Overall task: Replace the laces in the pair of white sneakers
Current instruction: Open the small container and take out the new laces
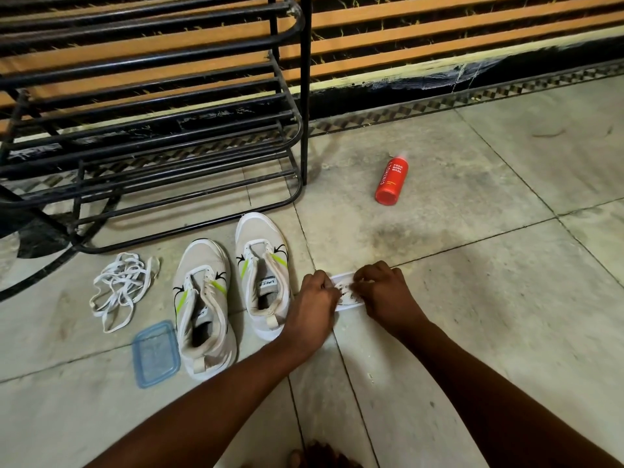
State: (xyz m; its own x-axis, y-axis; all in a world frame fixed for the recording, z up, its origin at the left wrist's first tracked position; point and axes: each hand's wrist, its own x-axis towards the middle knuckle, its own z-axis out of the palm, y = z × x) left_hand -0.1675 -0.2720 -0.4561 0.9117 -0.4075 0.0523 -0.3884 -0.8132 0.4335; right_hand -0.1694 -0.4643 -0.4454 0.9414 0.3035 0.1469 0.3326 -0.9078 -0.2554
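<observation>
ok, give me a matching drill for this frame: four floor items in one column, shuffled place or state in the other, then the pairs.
Items:
1. loose white laces
2. red bottle
3. blue lid
4. white packet

Place or state:
A. lying on its side, right of the shoe rack
B. pinched by the left hand and right hand
C. flat on the floor beside the left sneaker's heel
D. tangled heap, left of both sneakers

Pairs: 1-D, 2-A, 3-C, 4-B

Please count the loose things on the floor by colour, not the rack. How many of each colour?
White: 4, two sneakers, old laces, packet in both hands
Red: 1, bottle
Blue: 1, lid
Total: 6
</observation>
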